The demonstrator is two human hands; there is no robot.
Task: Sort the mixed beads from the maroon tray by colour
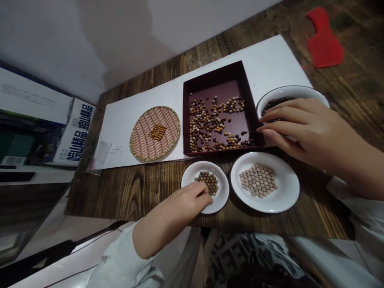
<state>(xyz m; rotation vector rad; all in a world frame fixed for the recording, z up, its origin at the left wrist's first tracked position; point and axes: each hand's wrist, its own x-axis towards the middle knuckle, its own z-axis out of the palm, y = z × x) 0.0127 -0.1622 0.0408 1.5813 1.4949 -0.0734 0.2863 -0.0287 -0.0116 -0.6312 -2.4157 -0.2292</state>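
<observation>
Cardboard carton [75,132] with blue print sits off the left end of the desk [126,196], and a flat red piece [324,40] lies at the far right. On a white board [270,60] are a woven round tray [141,136] holding a small patch of tan beads [158,132] and a maroon box [210,76] of scattered mixed beads [210,124]. My right hand [306,128] covers much of a white bowl [288,91] of dark beads [273,105], its fingers [279,116] slightly apart over the rim, just beside the box. My left hand [183,204] rests at the edge of packed brown beads [208,182] on a small white plate [187,178], its fingers [201,192] bunched together; I cannot tell whether they grip one. Packed pale pink beads [258,181] lie on a larger white plate [288,192] between my hands.
</observation>
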